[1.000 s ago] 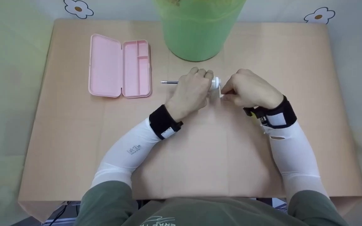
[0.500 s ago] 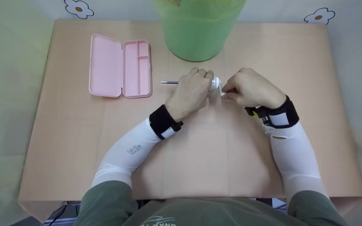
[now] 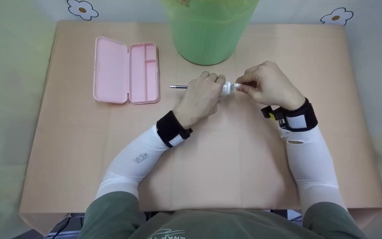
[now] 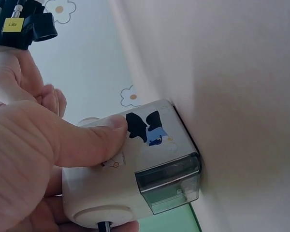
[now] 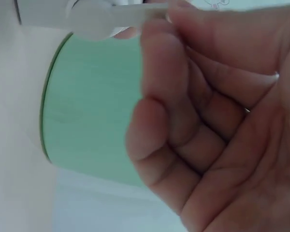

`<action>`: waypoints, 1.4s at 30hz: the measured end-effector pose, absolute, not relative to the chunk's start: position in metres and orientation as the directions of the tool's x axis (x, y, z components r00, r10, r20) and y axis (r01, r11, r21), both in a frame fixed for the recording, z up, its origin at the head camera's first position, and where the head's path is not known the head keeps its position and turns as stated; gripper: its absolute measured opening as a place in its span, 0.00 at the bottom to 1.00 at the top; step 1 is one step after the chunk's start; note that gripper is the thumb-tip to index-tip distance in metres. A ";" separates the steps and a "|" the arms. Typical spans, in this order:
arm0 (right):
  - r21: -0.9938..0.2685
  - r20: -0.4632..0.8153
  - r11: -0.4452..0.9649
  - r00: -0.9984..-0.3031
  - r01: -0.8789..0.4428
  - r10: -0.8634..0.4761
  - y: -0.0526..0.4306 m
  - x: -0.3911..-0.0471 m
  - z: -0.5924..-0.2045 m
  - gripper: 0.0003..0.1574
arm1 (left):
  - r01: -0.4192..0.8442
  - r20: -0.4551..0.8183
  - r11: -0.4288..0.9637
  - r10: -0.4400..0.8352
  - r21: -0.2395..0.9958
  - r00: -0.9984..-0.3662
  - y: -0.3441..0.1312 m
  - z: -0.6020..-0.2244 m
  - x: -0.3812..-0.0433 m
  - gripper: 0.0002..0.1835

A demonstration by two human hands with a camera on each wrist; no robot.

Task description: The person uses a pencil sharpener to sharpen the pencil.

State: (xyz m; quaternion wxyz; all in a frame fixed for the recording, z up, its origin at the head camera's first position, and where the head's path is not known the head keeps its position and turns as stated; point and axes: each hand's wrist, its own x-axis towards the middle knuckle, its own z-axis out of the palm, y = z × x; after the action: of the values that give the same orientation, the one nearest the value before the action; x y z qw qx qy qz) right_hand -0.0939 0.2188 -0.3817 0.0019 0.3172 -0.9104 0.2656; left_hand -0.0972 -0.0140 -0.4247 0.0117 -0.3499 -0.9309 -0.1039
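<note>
My left hand (image 3: 201, 94) grips a white crank pencil sharpener (image 4: 125, 164) from above and steadies it on the table. In the left wrist view the thumb presses a side with dark and blue cartoon pictures, near a smoky see-through shavings drawer (image 4: 169, 183). A dark pencil (image 3: 178, 87) sticks out to the left from the sharpener's one end; the hand hides most of the body. At the opposite end, my right hand (image 3: 267, 84) pinches the crank handle (image 5: 140, 14) between thumb and forefinger. The remaining right fingers curl in toward the palm.
An opened pink pencil case (image 3: 137, 73) with bare compartments lies to the left on the table. Behind the hands stands a large green bin (image 3: 207, 43) lined with a yellowish bag. The tan tabletop (image 3: 207, 166) stretches toward the person's body.
My right hand has swung the crank handle up and away from the body, from below the sharpener's end to level with it. The left hand and pencil have stayed in place.
</note>
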 end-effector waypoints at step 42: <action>-0.535 0.284 0.714 -0.892 -0.452 -0.351 0.214 -0.122 -0.427 0.08 | 0.659 0.111 0.728 0.651 0.191 -0.751 -0.015 -0.425 -0.098 0.28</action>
State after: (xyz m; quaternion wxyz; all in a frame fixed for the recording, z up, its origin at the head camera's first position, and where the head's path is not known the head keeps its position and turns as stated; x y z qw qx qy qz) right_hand -0.1224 0.2142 -0.4272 0.0812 0.2176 -0.9222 0.3093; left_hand -0.0979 -0.0154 -0.4253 0.0182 -0.3523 -0.9293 -0.1094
